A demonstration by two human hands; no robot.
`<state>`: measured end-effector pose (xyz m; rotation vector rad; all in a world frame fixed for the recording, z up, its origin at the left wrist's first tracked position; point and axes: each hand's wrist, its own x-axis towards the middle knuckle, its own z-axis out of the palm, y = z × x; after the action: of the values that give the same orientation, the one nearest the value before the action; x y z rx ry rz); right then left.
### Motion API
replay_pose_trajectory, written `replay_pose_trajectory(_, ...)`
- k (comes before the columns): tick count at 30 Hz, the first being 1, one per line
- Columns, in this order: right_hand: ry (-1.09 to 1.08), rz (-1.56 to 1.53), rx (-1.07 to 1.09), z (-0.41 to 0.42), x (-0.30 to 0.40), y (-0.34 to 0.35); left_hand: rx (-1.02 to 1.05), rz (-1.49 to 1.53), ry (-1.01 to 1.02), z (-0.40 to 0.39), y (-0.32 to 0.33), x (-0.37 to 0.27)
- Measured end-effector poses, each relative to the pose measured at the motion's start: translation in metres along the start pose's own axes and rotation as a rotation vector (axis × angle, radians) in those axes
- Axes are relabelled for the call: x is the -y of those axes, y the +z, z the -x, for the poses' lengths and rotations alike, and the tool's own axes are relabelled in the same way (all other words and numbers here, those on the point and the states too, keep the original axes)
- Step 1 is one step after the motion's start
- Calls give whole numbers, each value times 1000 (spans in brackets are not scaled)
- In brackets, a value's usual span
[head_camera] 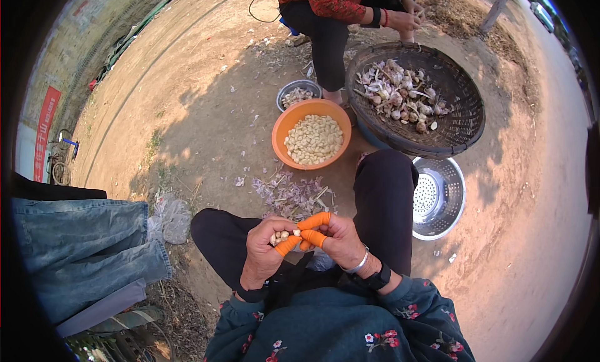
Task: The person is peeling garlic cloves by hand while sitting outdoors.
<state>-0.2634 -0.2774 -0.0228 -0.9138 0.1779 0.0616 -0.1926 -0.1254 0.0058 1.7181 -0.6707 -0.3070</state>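
My left hand (pixel 266 249), an orange finger cot on its thumb, holds several garlic cloves (pixel 279 237) in its palm. My right hand (pixel 341 240), with orange cots on its fingertips, meets it and pinches one clove (pixel 296 232) between the hands. Purple-white garlic skins (pixel 300 195) lie on the ground just beyond. Farther out stands an orange plastic basin (pixel 279 146) of peeled cloves (pixel 314 139), and behind it a metal bowl (pixel 282 91) holds unpeeled cloves (pixel 296 96). At the upper right a woven basket (pixel 461 123) carries garlic bulbs and loose cloves (pixel 403 92).
A metal colander (pixel 438 198) sits right of my knee. Another person (pixel 328 15) sits opposite, both hands together above the basket's far side. Jeans (pixel 84 240) hang at the left, near clear plastic bags (pixel 171 219) on the dirt. A post (pixel 497 8) stands at the upper right.
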Motion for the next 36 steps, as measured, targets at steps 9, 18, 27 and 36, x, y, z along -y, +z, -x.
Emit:
replay_pose_trajectory(9,-433,754,-92,2,12,7,17,104,-67,4,-2,5)
replay_pose_trajectory(18,-412,901,-130,0,2,4,68,34,-21,0,0,-5)
replay_pose_trajectory(27,-238,496,-189,-2,-9,0,-25,296,-151,7,-3,2)
replay_pose_trajectory(36,-194,326,-88,2,1,7,11,404,-244,9,-7,4)
